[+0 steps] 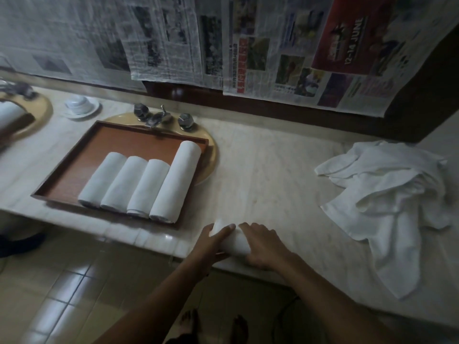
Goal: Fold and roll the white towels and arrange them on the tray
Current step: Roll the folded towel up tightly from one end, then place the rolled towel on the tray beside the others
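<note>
A small rolled white towel lies at lower centre on the pale marble counter, its long axis slanting from upper left to lower right. The left hand and right hand flank it, fingers curled over the cloth. The brown rectangular tray sits to the upper left, nearer the left hand.

Newspaper sheets covering the wall, red advert page among them, pale marble desk, yellow sink with chrome faucet, upturned white cup on saucer, tiled floor below.
</note>
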The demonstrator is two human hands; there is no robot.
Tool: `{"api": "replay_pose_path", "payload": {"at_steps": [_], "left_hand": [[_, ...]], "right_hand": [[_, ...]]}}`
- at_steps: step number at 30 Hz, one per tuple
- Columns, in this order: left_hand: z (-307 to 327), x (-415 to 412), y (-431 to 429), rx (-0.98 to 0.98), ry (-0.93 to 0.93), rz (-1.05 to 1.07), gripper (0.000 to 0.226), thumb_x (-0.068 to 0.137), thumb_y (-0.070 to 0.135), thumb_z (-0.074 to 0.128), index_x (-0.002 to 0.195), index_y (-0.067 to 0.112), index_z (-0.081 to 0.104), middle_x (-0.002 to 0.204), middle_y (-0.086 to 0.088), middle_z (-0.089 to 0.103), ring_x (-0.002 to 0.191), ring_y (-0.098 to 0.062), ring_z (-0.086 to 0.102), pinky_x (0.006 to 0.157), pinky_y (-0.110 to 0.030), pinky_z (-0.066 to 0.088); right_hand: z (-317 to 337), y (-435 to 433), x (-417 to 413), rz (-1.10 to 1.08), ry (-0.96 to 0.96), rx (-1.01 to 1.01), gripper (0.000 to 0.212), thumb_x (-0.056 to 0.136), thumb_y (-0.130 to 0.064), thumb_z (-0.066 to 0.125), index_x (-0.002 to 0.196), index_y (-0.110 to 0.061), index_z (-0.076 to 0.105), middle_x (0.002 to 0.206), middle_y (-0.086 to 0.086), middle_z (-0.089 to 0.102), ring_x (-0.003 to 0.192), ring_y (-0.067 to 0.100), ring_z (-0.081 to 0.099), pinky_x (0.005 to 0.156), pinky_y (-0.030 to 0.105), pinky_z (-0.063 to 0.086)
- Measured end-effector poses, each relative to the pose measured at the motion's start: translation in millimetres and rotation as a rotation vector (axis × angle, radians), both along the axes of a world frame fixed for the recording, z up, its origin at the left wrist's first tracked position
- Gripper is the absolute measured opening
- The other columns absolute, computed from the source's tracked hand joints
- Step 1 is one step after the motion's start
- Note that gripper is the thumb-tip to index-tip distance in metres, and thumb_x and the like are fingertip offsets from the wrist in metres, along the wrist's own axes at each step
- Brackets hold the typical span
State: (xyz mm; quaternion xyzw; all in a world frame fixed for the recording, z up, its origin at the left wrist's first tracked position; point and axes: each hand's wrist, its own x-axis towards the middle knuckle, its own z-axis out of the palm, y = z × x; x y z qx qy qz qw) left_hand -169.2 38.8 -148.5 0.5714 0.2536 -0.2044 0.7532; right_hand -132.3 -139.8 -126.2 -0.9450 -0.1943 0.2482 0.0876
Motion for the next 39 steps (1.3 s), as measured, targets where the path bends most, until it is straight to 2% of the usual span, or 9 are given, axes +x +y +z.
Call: {"api": "replay_pose_path", "payload": {"at_steps": [6, 11, 14, 16, 20, 26, 30, 33, 39], "left_hand": [[33, -5, 17, 0.089, -0.194, -0.016, 0.062, 0.073, 0.035, 0.091, 0.124, 0.023, 0.057, 0.125, -0.010, 0.062, 0.111, -0.029, 0.068, 0.079, -0.047, 0.063], [68, -3, 58, 0.120, -0.373, 0.002, 0.062, 0.070, 0.038, 0.091, 0.119, 0.019, 0.059, 0.120, -0.013, 0.064, 0.112, -0.036, 0.065, 0.087, -0.057, 0.060], [90, -1, 85, 0.152, -0.464, 0.005, 0.064, 0.069, 0.042, 0.087, 0.121, 0.019, 0.056, 0.120, -0.013, 0.061, 0.112, -0.039, 0.062, 0.087, -0.063, 0.058], [103, 3, 107, 0.150, -0.511, -0.005, 0.062, 0.071, 0.039, 0.086, 0.120, 0.019, 0.055, 0.123, -0.014, 0.061, 0.114, -0.042, 0.061, 0.084, -0.069, 0.056], [123, 14, 156, 0.151, -0.590, -0.038, 0.053, 0.073, 0.027, 0.086, 0.112, 0.015, 0.052, 0.133, -0.011, 0.062, 0.124, -0.035, 0.060, 0.089, -0.061, 0.058], [136, 26, 247, 0.275, -0.632, 0.090, 0.059, 0.065, 0.034, 0.086, 0.111, 0.012, 0.056, 0.100, -0.002, 0.066, 0.092, -0.016, 0.064, 0.071, -0.032, 0.056], [136, 29, 314, 0.440, -0.613, 0.191, 0.059, 0.062, 0.043, 0.088, 0.106, 0.013, 0.062, 0.094, 0.000, 0.070, 0.087, -0.010, 0.066, 0.070, -0.027, 0.056], [132, 29, 355, 0.570, -0.553, 0.233, 0.055, 0.068, 0.042, 0.094, 0.100, 0.011, 0.062, 0.091, -0.002, 0.069, 0.081, -0.004, 0.066, 0.066, -0.022, 0.054], [96, 27, 439, 0.746, -0.377, 0.328, 0.062, 0.067, 0.077, 0.066, 0.096, 0.023, 0.059, 0.091, 0.001, 0.066, 0.080, -0.013, 0.064, 0.071, -0.045, 0.057]], "right_hand": [[18, -9, -28, -0.080, -0.104, 0.267, 0.099, 0.075, -0.065, 0.077, 0.156, -0.039, 0.025, 0.150, -0.011, 0.039, 0.132, 0.015, 0.039, 0.108, 0.038, 0.038], [53, -7, -30, -0.642, 0.302, 0.860, 0.108, 0.067, -0.067, 0.085, 0.155, -0.040, 0.028, 0.146, -0.017, 0.040, 0.127, 0.008, 0.045, 0.088, 0.023, 0.046], [62, 11, -16, -0.688, 0.600, 1.062, 0.099, 0.058, -0.060, 0.092, 0.144, -0.038, 0.047, 0.140, -0.007, 0.060, 0.125, 0.016, 0.060, 0.098, 0.044, 0.055], [66, 34, -7, -0.666, 0.773, 1.258, 0.092, 0.054, -0.047, 0.099, 0.137, -0.029, 0.061, 0.135, 0.004, 0.066, 0.127, 0.026, 0.061, 0.105, 0.059, 0.050], [83, 82, 19, -0.605, 0.800, 1.524, 0.083, 0.057, -0.025, 0.098, 0.133, -0.016, 0.066, 0.131, 0.016, 0.066, 0.124, 0.035, 0.062, 0.101, 0.057, 0.052], [104, 182, 60, -0.520, 0.550, 1.419, 0.073, 0.065, -0.023, 0.087, 0.133, -0.013, 0.061, 0.124, 0.015, 0.069, 0.113, 0.029, 0.067, 0.087, 0.040, 0.057], [121, 260, 88, -0.474, 0.303, 1.234, 0.038, 0.082, -0.028, 0.084, 0.117, -0.020, 0.072, 0.112, 0.003, 0.076, 0.107, 0.021, 0.071, 0.086, 0.031, 0.058], [122, 318, 110, -0.441, 0.177, 1.128, 0.036, 0.084, -0.045, 0.080, 0.113, -0.026, 0.072, 0.109, -0.006, 0.075, 0.102, 0.013, 0.070, 0.087, 0.034, 0.058], [103, 440, 151, -0.337, 0.087, 0.869, 0.054, 0.073, -0.071, 0.072, 0.111, -0.033, 0.065, 0.108, -0.018, 0.068, 0.095, 0.002, 0.065, 0.083, 0.030, 0.055]]}}
